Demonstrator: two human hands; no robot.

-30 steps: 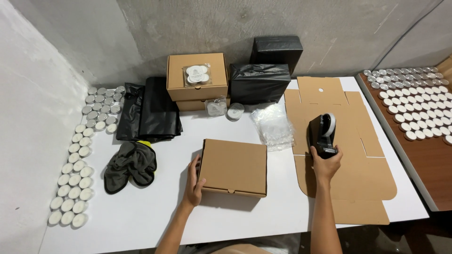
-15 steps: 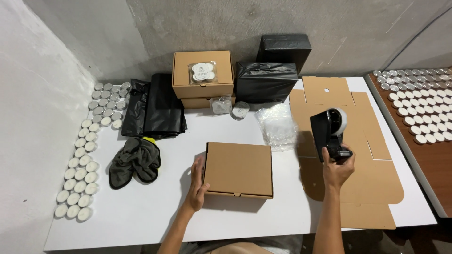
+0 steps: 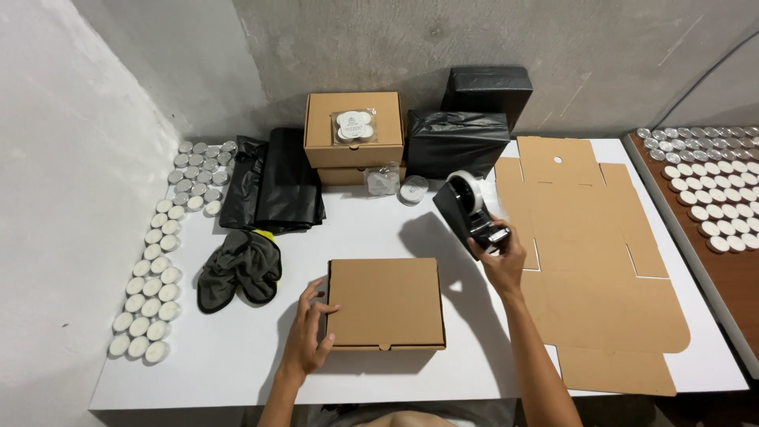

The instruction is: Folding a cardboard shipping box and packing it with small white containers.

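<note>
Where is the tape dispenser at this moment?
In the head view, the black tape dispenser is held up in the right hand, right of centre, between the closed cardboard box and the flat cardboard sheet.

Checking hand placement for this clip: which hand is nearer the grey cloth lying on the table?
Left. The left hand rests on the closed cardboard box's left edge, just right of the grey cloth; the right hand holds the tape dispenser beyond the box.

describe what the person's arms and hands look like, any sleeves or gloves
Both forearms are bare, with no sleeves in view. The left hand and right hand wear no gloves, and no rings, watch or bracelet show. The fingers are bare too, slender, with short nails.
</note>
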